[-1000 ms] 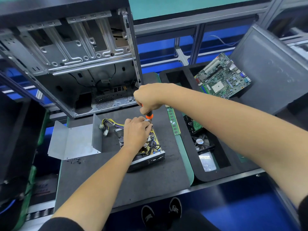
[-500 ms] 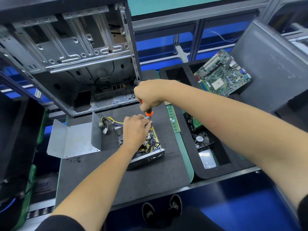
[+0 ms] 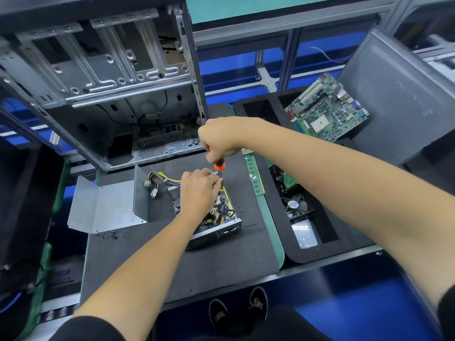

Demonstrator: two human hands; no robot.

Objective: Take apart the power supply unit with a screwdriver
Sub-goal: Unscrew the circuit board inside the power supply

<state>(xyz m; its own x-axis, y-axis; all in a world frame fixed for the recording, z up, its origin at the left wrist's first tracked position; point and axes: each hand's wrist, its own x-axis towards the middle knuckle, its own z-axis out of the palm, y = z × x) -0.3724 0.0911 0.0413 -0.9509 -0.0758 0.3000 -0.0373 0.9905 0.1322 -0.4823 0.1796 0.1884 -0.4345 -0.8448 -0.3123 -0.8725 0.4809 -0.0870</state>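
The opened power supply unit (image 3: 221, 222) lies on the dark mat (image 3: 221, 254), its yellow circuit board and wires exposed. My left hand (image 3: 198, 190) rests on the unit's far end, fingers curled around the spot where the screwdriver tip meets it. My right hand (image 3: 219, 139) grips the orange-and-black screwdriver (image 3: 219, 166) from above, held almost upright with its tip at the unit's far right corner. The tip itself is hidden by my left fingers. The unit's cable bundle (image 3: 157, 182) trails out to the left.
The unit's removed metal cover (image 3: 108, 205) lies to the left, with several loose screws (image 3: 109, 235) in front of it. An empty PC case (image 3: 103, 94) stands behind. A RAM stick (image 3: 254, 174), a fan (image 3: 295, 205) and a motherboard (image 3: 327, 112) sit to the right.
Both hands stay in place on the unit and the screwdriver. Only the view shifts slightly.
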